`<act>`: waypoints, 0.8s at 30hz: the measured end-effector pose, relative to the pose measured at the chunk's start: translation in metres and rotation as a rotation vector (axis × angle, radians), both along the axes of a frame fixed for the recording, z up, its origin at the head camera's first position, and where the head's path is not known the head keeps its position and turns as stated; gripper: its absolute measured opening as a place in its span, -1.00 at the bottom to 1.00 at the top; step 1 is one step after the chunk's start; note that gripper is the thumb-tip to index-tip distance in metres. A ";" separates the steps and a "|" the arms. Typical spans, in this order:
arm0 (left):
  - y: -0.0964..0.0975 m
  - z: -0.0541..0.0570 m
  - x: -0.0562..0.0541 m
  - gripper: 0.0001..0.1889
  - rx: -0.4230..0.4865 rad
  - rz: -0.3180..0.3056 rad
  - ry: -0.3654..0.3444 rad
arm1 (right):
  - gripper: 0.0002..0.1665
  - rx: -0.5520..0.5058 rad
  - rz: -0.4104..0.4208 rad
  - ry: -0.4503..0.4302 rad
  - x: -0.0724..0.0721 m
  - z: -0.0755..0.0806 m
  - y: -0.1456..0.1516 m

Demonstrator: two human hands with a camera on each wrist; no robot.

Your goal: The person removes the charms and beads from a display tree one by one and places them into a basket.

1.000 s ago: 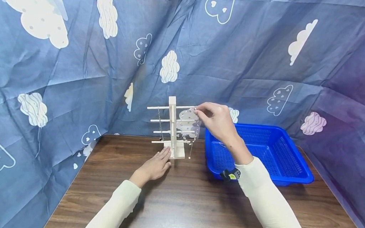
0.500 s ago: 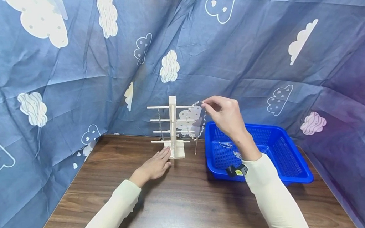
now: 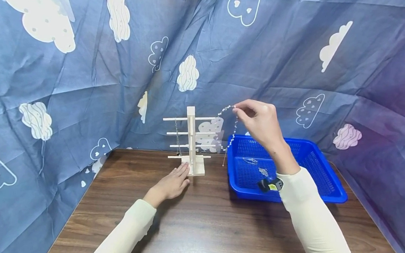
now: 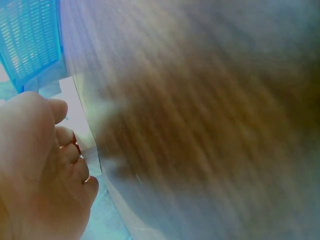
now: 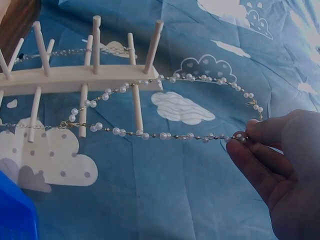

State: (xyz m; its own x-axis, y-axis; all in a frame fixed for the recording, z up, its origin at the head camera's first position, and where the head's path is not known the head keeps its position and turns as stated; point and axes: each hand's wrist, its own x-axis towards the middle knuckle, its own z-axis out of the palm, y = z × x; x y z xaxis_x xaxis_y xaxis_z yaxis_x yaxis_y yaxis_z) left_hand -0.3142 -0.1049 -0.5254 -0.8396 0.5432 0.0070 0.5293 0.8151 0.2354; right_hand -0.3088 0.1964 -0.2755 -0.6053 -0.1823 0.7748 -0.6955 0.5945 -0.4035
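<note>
one pearl-beaded necklace [image 5: 164,135], pinched in your right fingers [image 5: 267,131], now hangs farther from the jewelry stand [image 3: 192,135]; your left fingers [image 3: 180,170] lie extended.

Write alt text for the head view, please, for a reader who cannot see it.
A person's right hand pinches a looped beaded necklace beside a wooden peg stand while their left hand touches the stand's base. A blue basket stands to the right on the brown table.

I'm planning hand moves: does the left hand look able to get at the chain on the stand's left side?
Probably yes: the left hand touches the stand's base near the chain; only the lowest peg seems partly between.
</note>
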 end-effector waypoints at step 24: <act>0.001 0.002 0.001 -0.36 -0.021 0.003 -0.011 | -0.91 -0.009 -0.130 -0.011 -0.003 0.005 0.039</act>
